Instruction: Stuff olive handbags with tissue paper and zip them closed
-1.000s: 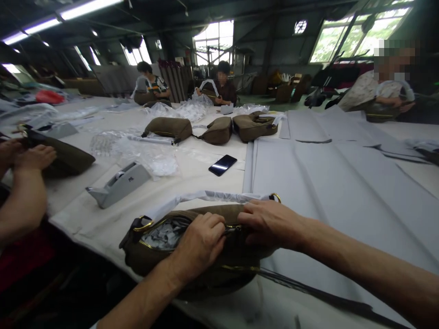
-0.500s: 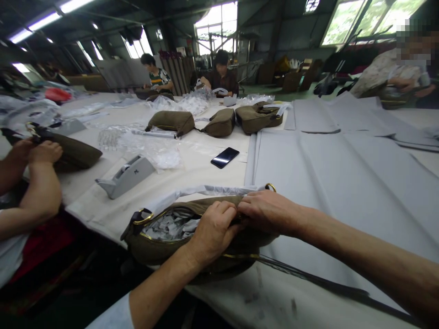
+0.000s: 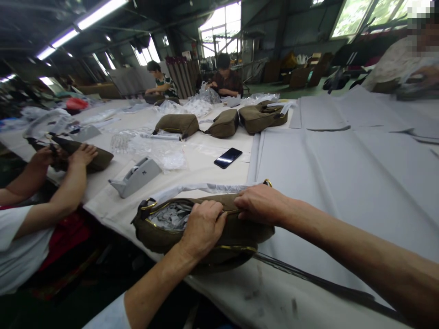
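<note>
Holds an olive-brown bag (image 3: 248, 228) at the near edge of the white table (image 3: 199, 167), lengthwise from left to right, probably for easy reach to its top opening (image 3: 178, 201). With the left hand (image 3: 204, 224), pinches the edge of the opening about midway along; with the right hand (image 3: 259, 201), pinches the top edge just to the right, apparently to hold the stretch between taut. Cannot tell about any zip pull hidden under either hand. To the left, parted gold zip teeth (image 3: 152, 224) and crumpled grey stuffing (image 3: 169, 217), likely there for shape. On the far side of the bag, a white-wrapped strap (image 3: 206, 187), seemingly folded back out of the way. To the right, grey sheets (image 3: 325, 183) laid flat. Farther off, a phone (image 3: 228, 158) and, to its left, a tape dispenser (image 3: 137, 177), perhaps for ready use. At far left, a co-worker's hands (image 3: 81, 156) on another bag (image 3: 100, 157).
</note>
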`<state>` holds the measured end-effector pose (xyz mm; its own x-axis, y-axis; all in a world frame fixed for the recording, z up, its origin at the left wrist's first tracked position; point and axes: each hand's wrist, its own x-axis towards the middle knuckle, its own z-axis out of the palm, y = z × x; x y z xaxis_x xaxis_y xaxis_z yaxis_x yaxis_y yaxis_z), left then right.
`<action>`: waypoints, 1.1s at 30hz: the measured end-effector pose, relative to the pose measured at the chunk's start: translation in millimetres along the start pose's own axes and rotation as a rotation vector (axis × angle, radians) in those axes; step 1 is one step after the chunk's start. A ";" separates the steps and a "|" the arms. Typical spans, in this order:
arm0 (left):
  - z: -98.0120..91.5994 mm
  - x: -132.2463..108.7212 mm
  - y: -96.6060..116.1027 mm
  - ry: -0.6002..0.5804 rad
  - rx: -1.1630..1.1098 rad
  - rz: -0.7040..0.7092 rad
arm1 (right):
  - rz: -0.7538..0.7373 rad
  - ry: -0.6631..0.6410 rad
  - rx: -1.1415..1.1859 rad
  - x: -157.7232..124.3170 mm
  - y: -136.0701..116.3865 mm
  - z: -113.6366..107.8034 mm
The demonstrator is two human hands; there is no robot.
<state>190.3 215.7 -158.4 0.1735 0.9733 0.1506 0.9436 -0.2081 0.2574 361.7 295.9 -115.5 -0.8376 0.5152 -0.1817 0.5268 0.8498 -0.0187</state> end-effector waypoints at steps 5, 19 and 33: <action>-21.1 -21.7 -47.2 0.103 0.261 0.076 | 0.009 0.015 -0.004 5.2 2.1 0.5; -45.2 -50.5 -95.8 0.317 0.531 0.307 | 0.062 -0.062 0.032 14.9 -8.6 -3.6; -33.3 -54.1 -130.8 0.502 0.499 0.253 | 0.101 0.334 0.186 115.3 -127.6 14.7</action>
<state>48.1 187.0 -168.4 0.3657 0.7154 0.5954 0.9283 -0.2346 -0.2883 200.0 245.3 -148.5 -0.7648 0.6293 0.1380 0.6005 0.7740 -0.2009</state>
